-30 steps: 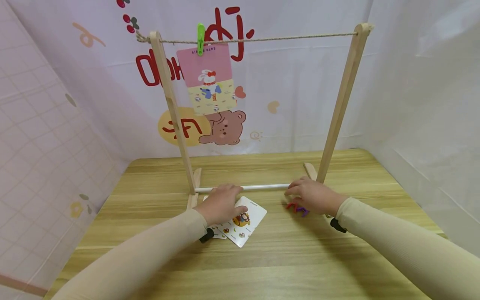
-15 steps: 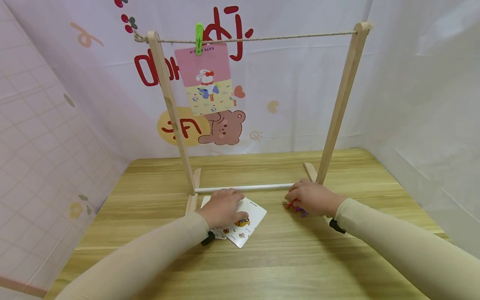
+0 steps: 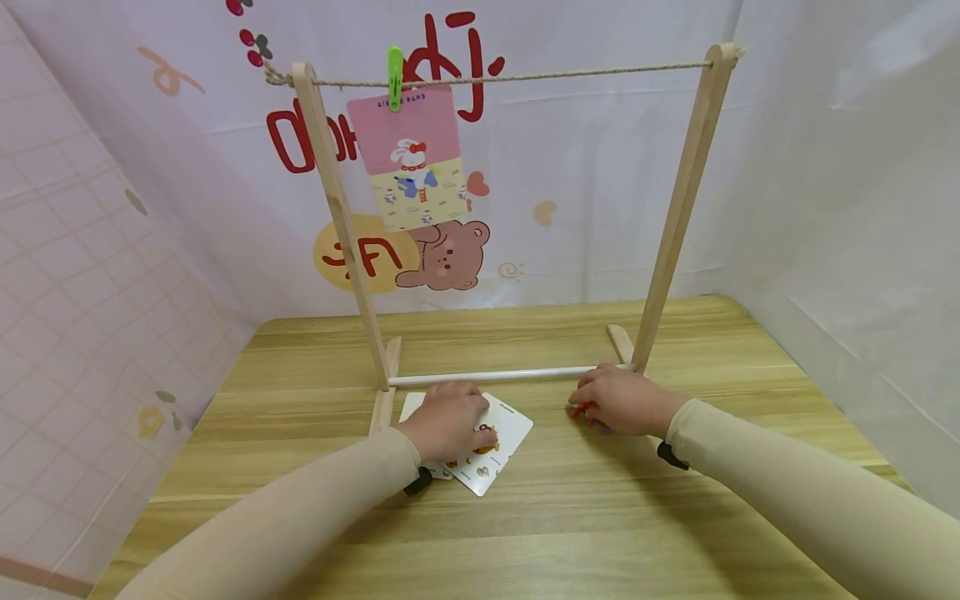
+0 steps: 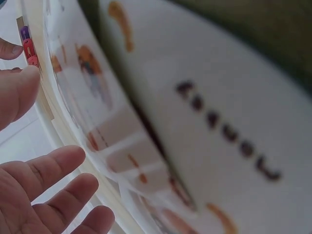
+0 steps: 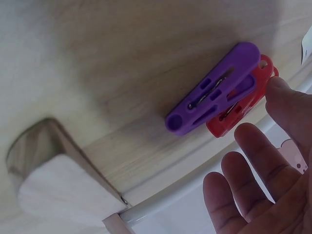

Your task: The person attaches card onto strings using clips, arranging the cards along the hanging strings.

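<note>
My left hand (image 3: 446, 421) is over two overlapping white cards with a printed cartoon figure, the upper card (image 3: 513, 425) and the lower card (image 3: 411, 404). In the left wrist view its fingers are spread and apart from the cards. On the right, my right hand (image 3: 624, 402) reaches down to plastic clothespins on the table. The right wrist view shows its thumb tip right at the end of a red clothespin (image 5: 248, 105), the index fingertip near the other end. A purple clothespin (image 5: 212, 92) lies beside the red one, farther from the fingers.
A wooden frame stands behind the hands, with a left post (image 3: 341, 208), a right post (image 3: 682, 200) and a white bottom rod (image 3: 510, 374). From its rope (image 3: 555, 77) hangs a pink and yellow card (image 3: 412, 187), held by a green clothespin (image 3: 395, 79).
My right hand has come down closer over the clothespins, covering more of the purple one. The left hand has shifted slightly over the cards, which stay in place.
</note>
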{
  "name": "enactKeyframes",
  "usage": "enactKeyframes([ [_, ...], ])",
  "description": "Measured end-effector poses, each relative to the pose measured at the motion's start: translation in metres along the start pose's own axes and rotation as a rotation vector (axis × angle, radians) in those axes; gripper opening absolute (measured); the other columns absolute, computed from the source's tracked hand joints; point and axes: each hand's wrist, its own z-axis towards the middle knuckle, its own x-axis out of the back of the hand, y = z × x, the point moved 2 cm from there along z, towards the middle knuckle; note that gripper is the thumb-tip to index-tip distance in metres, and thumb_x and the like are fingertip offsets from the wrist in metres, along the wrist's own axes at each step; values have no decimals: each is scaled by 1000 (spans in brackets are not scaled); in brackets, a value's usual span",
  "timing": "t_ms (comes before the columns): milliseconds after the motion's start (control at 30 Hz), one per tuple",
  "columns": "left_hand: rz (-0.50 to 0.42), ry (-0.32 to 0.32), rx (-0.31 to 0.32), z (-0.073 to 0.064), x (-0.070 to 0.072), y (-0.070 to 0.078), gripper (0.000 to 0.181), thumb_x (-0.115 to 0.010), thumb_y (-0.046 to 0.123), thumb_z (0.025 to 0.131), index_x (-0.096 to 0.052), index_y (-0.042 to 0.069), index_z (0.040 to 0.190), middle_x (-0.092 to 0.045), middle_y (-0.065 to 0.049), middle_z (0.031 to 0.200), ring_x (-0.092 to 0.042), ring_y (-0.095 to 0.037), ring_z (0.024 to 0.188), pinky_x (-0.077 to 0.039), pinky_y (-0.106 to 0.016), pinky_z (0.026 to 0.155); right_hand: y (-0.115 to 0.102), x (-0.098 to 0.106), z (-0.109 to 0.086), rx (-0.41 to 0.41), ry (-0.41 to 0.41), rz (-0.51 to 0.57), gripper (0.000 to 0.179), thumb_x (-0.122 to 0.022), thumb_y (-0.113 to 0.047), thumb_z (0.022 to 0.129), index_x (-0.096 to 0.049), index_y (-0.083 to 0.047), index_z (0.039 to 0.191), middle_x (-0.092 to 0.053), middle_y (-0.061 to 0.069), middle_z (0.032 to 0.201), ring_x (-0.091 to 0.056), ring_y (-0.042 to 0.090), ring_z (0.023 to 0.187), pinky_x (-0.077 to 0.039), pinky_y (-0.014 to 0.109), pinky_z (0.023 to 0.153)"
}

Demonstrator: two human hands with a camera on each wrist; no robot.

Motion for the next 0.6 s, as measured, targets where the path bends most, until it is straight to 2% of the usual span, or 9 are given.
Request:
enactKeyframes([
  [200,-18,-7,12,0,-2,0,32,-71,49,98,-72,18,106,-66,-4,135,-56,-29,134,-38,-55,116,0,0,1,-15,-13,12,13,-79,-8,91,-77,-17,100,-72,-3,98,-64,21,94,-51,39,87],
  [367,-11,-3,6,0,-3,0,31,-73,48,96,-70,18,102,-66,-3,132,-58,-29,128,-41,-55,111,1,-2,2,-17,-27,23,13,-79,-9,92,-78,-20,99,-71,-6,96,-63,19,93,-51,39,88],
  [600,-14,-3,11,1,-4,1,36,-74,49,95,-72,16,111,-67,-4,132,-58,-29,126,-41,-55,111,2,-4,3,-34,-35,48,17,-78,-8,90,-81,-23,98,-72,-8,95,-61,18,90,-49,35,85],
])
